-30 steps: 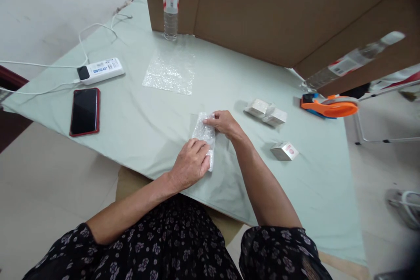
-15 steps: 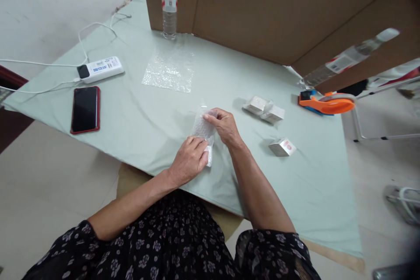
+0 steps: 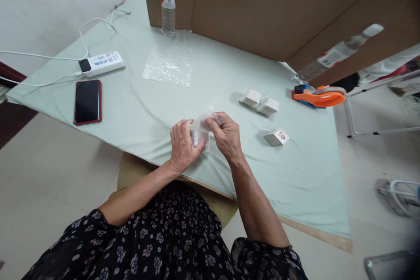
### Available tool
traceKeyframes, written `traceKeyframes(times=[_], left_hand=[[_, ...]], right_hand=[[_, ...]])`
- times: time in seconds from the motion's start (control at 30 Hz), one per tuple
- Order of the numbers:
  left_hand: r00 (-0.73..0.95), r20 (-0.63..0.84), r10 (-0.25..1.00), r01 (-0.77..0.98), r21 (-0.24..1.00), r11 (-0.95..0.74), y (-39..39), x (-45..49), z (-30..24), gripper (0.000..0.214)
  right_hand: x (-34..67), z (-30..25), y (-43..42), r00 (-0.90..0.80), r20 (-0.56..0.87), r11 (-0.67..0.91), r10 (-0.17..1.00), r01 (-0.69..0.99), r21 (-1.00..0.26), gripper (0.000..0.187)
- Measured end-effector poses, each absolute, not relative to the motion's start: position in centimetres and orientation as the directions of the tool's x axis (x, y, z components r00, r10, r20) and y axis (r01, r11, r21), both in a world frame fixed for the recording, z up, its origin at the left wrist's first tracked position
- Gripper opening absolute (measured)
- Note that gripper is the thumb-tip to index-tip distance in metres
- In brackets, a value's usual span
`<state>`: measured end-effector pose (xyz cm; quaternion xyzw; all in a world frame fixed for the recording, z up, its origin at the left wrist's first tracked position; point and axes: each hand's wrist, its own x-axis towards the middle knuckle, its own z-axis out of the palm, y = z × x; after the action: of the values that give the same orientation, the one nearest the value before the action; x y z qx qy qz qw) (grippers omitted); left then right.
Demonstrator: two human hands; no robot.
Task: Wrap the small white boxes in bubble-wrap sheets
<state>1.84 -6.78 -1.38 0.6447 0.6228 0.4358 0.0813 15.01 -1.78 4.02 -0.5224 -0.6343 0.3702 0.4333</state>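
Observation:
Near the front edge of the table, my left hand [image 3: 184,143] curls round a piece of clear bubble wrap [image 3: 197,136]. My right hand [image 3: 225,134] pinches the wrap's upper part between thumb and fingers, bending it over toward the left. Whatever lies inside the wrap, if anything, is hidden by my fingers and the plastic. To the right are two small white boxes [image 3: 260,102] side by side in clear wrap. Closer to me sits a bare small white box [image 3: 277,137] with a red mark. Another flat bubble wrap sheet [image 3: 169,66] lies farther back.
A red-cased phone [image 3: 88,102] and a white power bank [image 3: 104,64] with cables lie at the left. Water bottles [image 3: 168,4] stand before a large cardboard panel [image 3: 243,8]. An orange tape dispenser [image 3: 320,96] is at the right edge of the green-covered table [image 3: 295,192].
My left hand has turned and shifted from pressing on the wrap to cupping its left side. My right hand has bent the upper wrap over, so it looks shorter and bunched.

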Motion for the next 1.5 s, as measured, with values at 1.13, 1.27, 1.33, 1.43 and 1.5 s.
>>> traceKeyframes(times=[1.13, 1.27, 1.33, 1.43, 1.5], left_hand=[[0.269, 0.232, 0.935, 0.382, 0.865, -0.325, -4.6, -1.3, -0.7, 0.044], [0.202, -0.025, 0.979, 0.335, 0.941, -0.046, -4.4, -1.3, 1.6, 0.027], [0.199, -0.127, 0.972, 0.231, 0.970, 0.079, -4.3, -1.2, 2.3, 0.028], [0.220, -0.247, 0.944, 0.048, 0.969, 0.242, -4.1, -1.0, 3.1, 0.028], [0.244, -0.327, 0.913, -0.029, 0.939, 0.344, -3.9, -0.9, 3.5, 0.024]], right_hand=[[13.0, 0.3, -7.5, 0.151, 0.230, 0.149, 0.961, 0.415, -0.898, 0.030], [13.0, 1.6, -6.6, 0.116, 0.198, 0.129, 0.973, 0.437, -0.890, 0.029], [13.1, 2.2, -6.4, 0.076, 0.189, 0.139, 0.979, 0.430, -0.892, 0.029], [13.9, 3.1, -6.5, -0.040, 0.187, 0.188, 0.982, 0.376, -0.907, 0.030], [14.7, 3.7, -6.7, -0.142, 0.192, 0.231, 0.971, 0.353, -0.907, 0.034]])
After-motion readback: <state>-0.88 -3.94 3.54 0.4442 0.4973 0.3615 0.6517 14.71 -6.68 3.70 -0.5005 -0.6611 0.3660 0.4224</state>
